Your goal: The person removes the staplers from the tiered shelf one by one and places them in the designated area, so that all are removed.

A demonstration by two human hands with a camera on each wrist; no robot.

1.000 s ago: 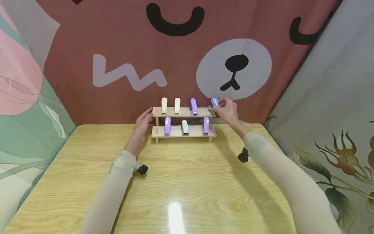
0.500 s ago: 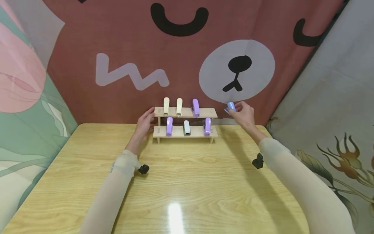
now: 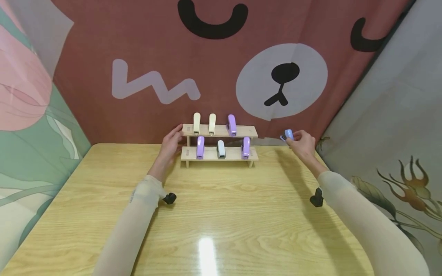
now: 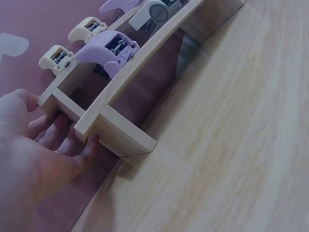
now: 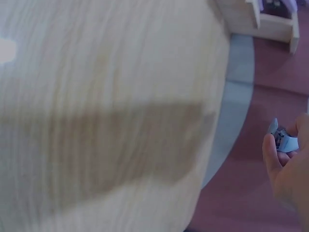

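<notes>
Left hand (image 3: pixel 170 148): grips two-tier wooden rack (image 3: pixel 246 131) at left end | right hand (image 3: pixel 304 145): pinches blue stapler (image 3: pixel 289 134), right of rack

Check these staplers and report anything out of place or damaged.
Only the blue stapler looks out of place: the right hand holds it off the wooden rack, where six other staplers sit. No damage shows.
</notes>
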